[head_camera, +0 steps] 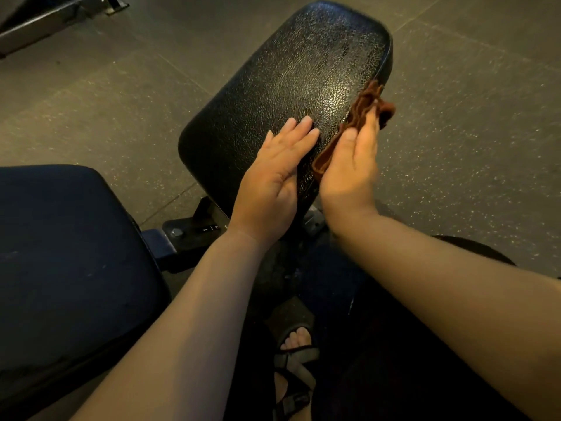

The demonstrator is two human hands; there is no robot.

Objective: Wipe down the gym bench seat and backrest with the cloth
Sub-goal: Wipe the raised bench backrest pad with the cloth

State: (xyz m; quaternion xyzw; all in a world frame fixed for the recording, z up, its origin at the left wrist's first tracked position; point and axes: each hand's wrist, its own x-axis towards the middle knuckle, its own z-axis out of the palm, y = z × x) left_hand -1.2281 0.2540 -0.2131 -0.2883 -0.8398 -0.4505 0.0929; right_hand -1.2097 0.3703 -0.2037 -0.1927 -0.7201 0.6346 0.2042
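Observation:
The black textured bench seat (291, 71) fills the upper middle and shines under the light. My left hand (273, 174) lies flat on its near part with straight fingers. My right hand (352, 168) presses a brown cloth (364, 104) against the seat's right edge with its fingers straight. The cloth is bunched and sticks out beyond my fingertips. The dark blue backrest pad (69, 253) lies at the lower left, with no hand on it.
The bench's metal hinge bracket (194, 229) joins the two pads below my left wrist. My sandalled foot (294, 357) stands on the speckled rubber floor (470, 132). A metal equipment base (45, 22) lies at the top left.

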